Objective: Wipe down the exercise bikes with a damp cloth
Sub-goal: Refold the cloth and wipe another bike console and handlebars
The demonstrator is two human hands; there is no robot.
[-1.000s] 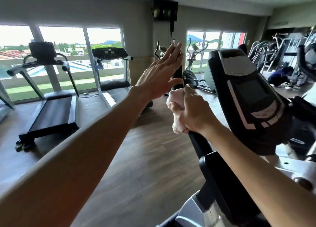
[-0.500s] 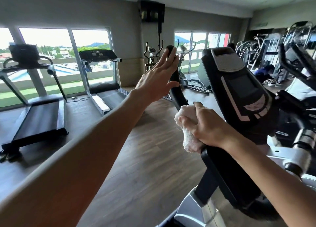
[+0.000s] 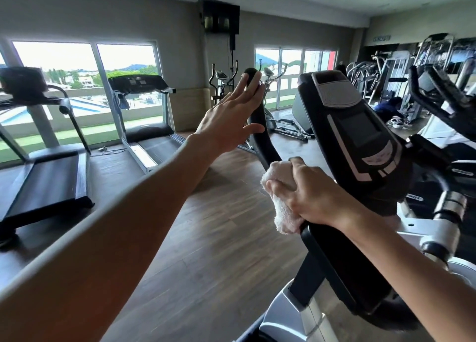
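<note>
A black handlebar (image 3: 260,125) of the exercise bike rises from the lower right toward the centre. My right hand (image 3: 311,197) grips a pale pink cloth (image 3: 280,210) wrapped around the lower part of that bar. My left hand (image 3: 231,120) is stretched out with straight fingers, which press flat against the bar's upper end. The bike's black console (image 3: 360,135) with a dark screen stands just right of both hands.
Two treadmills (image 3: 144,125) stand by the windows at left. An elliptical trainer (image 3: 280,120) sits at the back centre. More black handlebars (image 3: 443,99) and weight machines (image 3: 394,76) crowd the right side. Wooden floor (image 3: 206,225) lies open in the middle.
My right hand has slid the cloth down the handlebar, from near the top to its lower part. My left hand has stayed pressed at the bar's upper end.
</note>
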